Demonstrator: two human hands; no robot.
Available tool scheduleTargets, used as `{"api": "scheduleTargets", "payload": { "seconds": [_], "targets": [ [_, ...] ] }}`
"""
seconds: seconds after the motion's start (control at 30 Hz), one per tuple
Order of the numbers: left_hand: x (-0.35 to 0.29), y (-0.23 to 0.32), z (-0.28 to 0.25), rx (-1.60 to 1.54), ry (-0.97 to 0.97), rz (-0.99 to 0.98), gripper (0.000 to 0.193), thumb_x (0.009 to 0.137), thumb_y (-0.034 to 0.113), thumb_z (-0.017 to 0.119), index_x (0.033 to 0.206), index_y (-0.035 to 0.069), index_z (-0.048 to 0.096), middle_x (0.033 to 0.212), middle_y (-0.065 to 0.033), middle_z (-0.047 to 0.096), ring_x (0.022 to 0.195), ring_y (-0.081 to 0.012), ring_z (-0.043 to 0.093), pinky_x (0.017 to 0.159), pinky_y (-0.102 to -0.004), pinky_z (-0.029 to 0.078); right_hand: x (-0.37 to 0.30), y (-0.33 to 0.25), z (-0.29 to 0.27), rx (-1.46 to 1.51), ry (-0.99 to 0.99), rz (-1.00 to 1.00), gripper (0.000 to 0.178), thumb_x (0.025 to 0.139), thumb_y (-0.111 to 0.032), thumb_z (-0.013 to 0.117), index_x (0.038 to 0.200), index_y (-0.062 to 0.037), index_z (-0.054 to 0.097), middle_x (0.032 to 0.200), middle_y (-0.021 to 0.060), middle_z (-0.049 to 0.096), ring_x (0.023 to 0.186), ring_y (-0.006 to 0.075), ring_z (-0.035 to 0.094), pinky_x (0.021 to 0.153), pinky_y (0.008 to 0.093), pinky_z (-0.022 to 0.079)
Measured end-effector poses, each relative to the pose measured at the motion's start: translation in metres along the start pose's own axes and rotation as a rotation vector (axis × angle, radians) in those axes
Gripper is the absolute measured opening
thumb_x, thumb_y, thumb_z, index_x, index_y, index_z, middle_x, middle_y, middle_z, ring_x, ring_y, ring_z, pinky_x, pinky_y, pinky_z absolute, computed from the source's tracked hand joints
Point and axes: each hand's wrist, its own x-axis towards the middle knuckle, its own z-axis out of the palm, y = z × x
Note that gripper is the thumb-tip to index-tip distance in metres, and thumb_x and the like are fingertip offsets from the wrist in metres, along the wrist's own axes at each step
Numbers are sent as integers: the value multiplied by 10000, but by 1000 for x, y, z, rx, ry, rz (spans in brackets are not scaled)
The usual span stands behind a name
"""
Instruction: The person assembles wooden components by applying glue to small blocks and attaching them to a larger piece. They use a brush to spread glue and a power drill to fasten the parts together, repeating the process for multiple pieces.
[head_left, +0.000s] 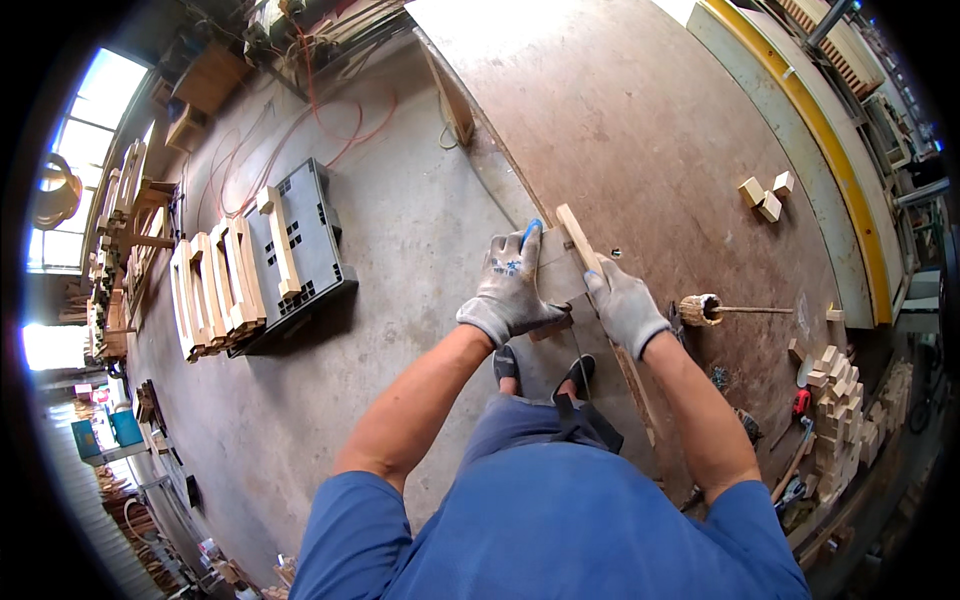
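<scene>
Both hands wear grey-white work gloves and meet at the edge of a large brown worktable (640, 110). My left hand (510, 285) is closed around a flat pale wooden piece (553, 262), its blue-tipped finger pointing up along it. Against the right side of that piece lies a narrow light wood strip (577, 238), tilted with its far end to the left. My right hand (625, 305) grips the near part of this strip, fingers wrapped on it. Whether the two wooden parts are joined cannot be made out. The undersides of both are hidden.
Right of my hands lie a brush-like round tool (700, 310) with a thin handle and small wood blocks (770, 207). A block pile (838, 410) stands at the near right. On the floor at left, wooden frames (218, 285) lean by a black plastic pallet (312, 255). Red hoses (310, 90) trail behind.
</scene>
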Motion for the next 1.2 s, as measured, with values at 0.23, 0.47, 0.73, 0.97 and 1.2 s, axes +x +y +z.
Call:
{"api": "scheduleTargets", "payload": {
  "seconds": [0.23,0.47,0.73,0.97,1.2],
  "targets": [
    [-1,-8,1,4,7,-13,1299,607,500,929,1589,-60,288,1444,-304,468,1324,-487,441,1161,-530,402,-107,49,11,-73,-92,155,514,1072,-410,466,1467,-86,524,959,302,717,932,502,688,871,579,533],
    [8,-5,-2,4,15,-90,1321,623,530,926,1588,-84,265,1449,-309,464,1331,-488,433,1167,-534,383,-123,30,-10,584,-41,390,456,1107,-340,518,1491,-97,545,679,27,594,505,107,568,467,295,494],
    [-23,33,27,-33,176,-382,1321,692,624,880,1573,-138,255,1456,-321,479,1333,-479,455,1157,-510,384,-87,15,4,692,-83,308,481,1114,-414,489,1504,-136,531,714,35,586,502,132,557,455,311,501],
    [-32,21,22,-217,115,-495,1095,867,456,820,1620,-62,216,1396,-333,528,1279,-490,531,1127,-520,423,-52,2,7,650,-79,283,493,1105,-443,501,1480,-126,550,719,35,594,518,130,574,465,312,509],
    [-19,15,14,-411,242,-568,751,871,377,825,1435,15,486,1357,-307,580,1219,-459,605,1037,-492,502,-31,4,3,583,-156,282,440,1108,-415,503,1454,-148,558,701,20,561,478,130,536,426,316,484]
  ]
}}
